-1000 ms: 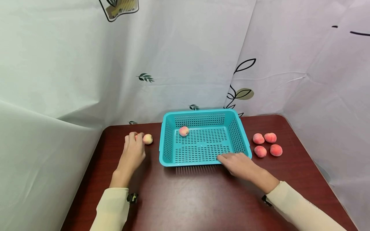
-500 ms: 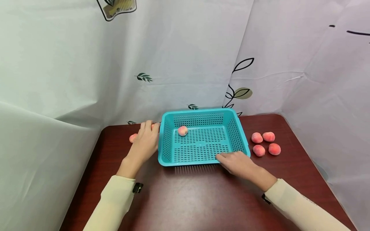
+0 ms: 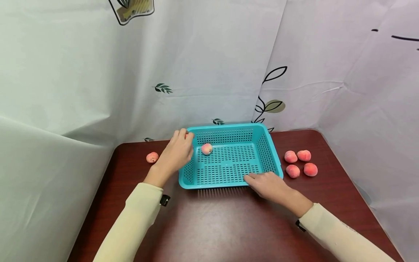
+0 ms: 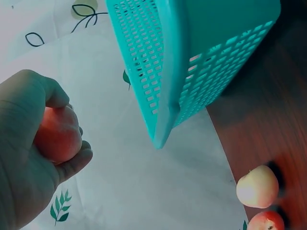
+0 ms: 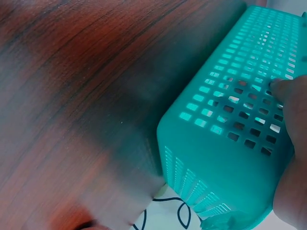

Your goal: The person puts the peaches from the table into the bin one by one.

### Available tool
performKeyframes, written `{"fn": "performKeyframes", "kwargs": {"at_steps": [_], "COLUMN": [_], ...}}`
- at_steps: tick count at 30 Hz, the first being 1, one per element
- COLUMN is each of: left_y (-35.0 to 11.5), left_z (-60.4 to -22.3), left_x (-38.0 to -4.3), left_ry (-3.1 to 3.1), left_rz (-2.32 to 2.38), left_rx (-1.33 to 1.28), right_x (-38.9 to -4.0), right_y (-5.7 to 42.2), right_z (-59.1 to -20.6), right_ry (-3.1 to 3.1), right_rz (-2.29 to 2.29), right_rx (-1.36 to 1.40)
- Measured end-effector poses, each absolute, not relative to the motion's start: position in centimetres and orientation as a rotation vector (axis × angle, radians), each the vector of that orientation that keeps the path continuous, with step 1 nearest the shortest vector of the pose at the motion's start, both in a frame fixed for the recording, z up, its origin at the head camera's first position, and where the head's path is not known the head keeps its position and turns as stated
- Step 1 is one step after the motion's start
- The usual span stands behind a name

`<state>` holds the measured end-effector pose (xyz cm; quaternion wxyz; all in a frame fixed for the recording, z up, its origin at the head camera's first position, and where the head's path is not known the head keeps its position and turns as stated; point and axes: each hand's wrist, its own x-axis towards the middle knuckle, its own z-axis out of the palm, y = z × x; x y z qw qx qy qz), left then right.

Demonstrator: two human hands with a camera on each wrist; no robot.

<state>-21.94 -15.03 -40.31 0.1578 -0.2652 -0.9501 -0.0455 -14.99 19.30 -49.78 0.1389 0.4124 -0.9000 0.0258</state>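
Note:
My left hand [image 3: 178,152] holds a reddish peach [image 4: 60,136] between thumb and fingers, above the left rim of a turquoise plastic basket [image 3: 229,185]. Only a sliver of that peach shows past the fingers in the head view. Inside the basket, towards the left, lies one pink and yellow peach [image 3: 207,149]. My right hand [image 3: 270,186] grips the basket's near rim close to its right corner, with a finger against the perforated side wall in the right wrist view.
Left of the basket a red peach [image 3: 152,157] lies on the dark wooden table [image 3: 216,225], beside a pale peach [image 4: 257,187] hidden from the head view. Several peaches [image 3: 292,171] sit right of the basket. A white patterned curtain [image 3: 209,65] stands behind.
My left hand has taken a peach from the left of the table and carried it right, up to the basket's left rim. The right hand has stayed on the near rim.

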Motion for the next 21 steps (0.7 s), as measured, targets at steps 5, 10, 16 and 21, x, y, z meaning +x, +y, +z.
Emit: {"fn": "performKeyframes", "kwargs": {"at_steps": [5,10,16,21], "left_y": [-13.9,-12.6,-11.0,-9.7], "left_z": [-40.2,-40.1,-40.5,-41.4], "left_x": [-23.2,-24.6,-26.2,-27.3], "left_ry": [-2.778,-2.841,-2.955,-3.023], "left_rz": [-0.072,-0.008,-0.052,-0.012], "left_rx": [-0.828,-0.893,-0.919,-0.939], "right_x": [-14.9,-14.9,-14.9,-14.9], "right_y": [19.3,19.2,19.3,19.3], "right_z": [-49.8,-49.7,-49.7,-49.7], "right_ry": [-2.612,-2.624,-2.612,-2.61], "right_rz": [0.08,0.084,0.086,0.084], "right_rx": [1.191,1.195,1.206,1.202]}}
